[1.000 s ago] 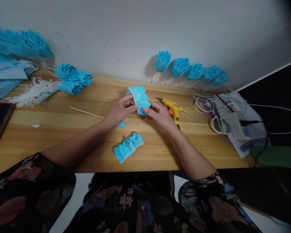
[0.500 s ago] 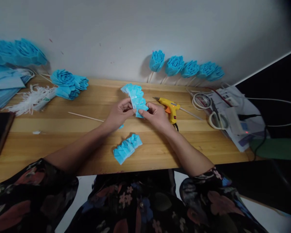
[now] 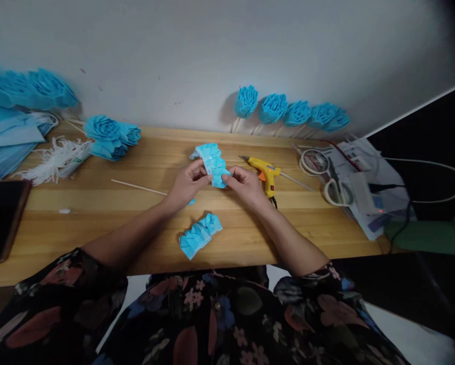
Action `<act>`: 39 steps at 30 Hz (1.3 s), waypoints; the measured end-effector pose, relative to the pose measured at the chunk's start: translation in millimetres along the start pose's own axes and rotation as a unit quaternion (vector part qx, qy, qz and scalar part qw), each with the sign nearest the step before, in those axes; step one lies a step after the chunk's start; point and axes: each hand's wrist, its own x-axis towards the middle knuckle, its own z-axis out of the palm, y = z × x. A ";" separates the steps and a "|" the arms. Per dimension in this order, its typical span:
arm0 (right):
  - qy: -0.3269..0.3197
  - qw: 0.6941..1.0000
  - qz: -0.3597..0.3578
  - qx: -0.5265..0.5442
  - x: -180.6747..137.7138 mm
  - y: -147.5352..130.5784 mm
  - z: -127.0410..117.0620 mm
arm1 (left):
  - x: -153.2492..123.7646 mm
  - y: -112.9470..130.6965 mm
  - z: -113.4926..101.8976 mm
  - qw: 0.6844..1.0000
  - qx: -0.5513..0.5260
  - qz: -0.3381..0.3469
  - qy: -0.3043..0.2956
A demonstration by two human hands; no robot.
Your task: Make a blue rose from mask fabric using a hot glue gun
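Note:
Between both hands, above the wooden table, is a folded blue fabric strip (image 3: 214, 161) with zigzag pleats along one edge. My left hand (image 3: 189, 183) pinches its left, plain edge with thumb and fingers. On the other side, my right hand (image 3: 246, 186) grips the lower right end between thumb and forefinger. A second pleated blue strip (image 3: 200, 236) lies on the table closer to my body. One thin wooden stick (image 3: 136, 186) rests left of my left hand, its right end hidden behind that hand. Just right of my right hand lies a yellow glue gun (image 3: 265, 172).
Several blue fabric flowers on sticks (image 3: 273, 108) lean against the wall, with more flowers (image 3: 108, 134) at left. A stack of blue face masks (image 3: 10, 137), white cords (image 3: 56, 159) and a phone (image 3: 5, 218) lie left. Tape rolls (image 3: 314, 162), scissors (image 3: 338, 192) and a power strip (image 3: 368, 195) sit right.
The strip has turned slightly in my hands, and its pleats now lie flatter and more evenly. My right thumb has shifted a little rightward along its edge. The camera view has tilted slightly.

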 end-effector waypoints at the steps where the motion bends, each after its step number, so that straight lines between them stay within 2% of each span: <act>1: 0.003 1.000 -0.006 -0.011 -0.6 0.4 0.2 | 0.3 -0.3 0.1 1.000 -0.001 -0.002 -0.002; 5: 0.002 0.999 -0.014 -0.032 -3.6 -0.6 -1.6 | 1.2 -1.1 -0.1 1.000 -0.002 -0.006 -0.005; 11: -0.008 0.999 -0.024 0.024 -3.2 -1.5 -7.3 | 0.5 6.0 -2.4 1.000 0.022 0.003 0.018; 15: 0.004 0.998 0.000 0.068 -0.8 -2.4 -6.5 | 1.6 14.6 -2.1 0.999 0.030 0.019 0.038; 19: -0.009 0.999 -0.001 0.052 -0.2 -7.7 -7.0 | 5.0 19.7 -2.8 0.998 0.028 0.025 0.053; 21: 0.026 0.999 -0.015 0.023 0.5 -10.7 -11.6 | 6.6 22.3 -4.7 0.997 0.037 0.029 0.053; 23: 0.097 0.995 -0.035 0.017 1.9 -13.0 -18.8 | 7.6 26.2 -6.3 0.997 0.046 0.036 0.052; 26: 0.190 0.978 -0.063 0.062 4.5 -14.9 -28.8 | 8.4 32.2 -4.8 0.997 0.040 0.047 0.048; 28: 0.208 0.971 -0.067 0.093 5.3 -15.1 -30.6 | 9.0 33.9 -0.6 0.997 0.025 0.056 0.041; 30: 0.189 0.974 -0.057 0.113 5.0 -15.0 -27.7 | 9.2 32.3 5.2 0.997 0.012 0.065 0.035; 36: 0.033 0.997 -0.043 0.058 0.1 -11.1 -9.1 | 1.6 19.6 18.7 0.998 0.001 0.047 0.032; 39: 0.010 0.999 -0.034 0.026 -1.9 -6.4 -2.0 | -3.5 15.6 19.6 0.999 0.004 0.040 0.026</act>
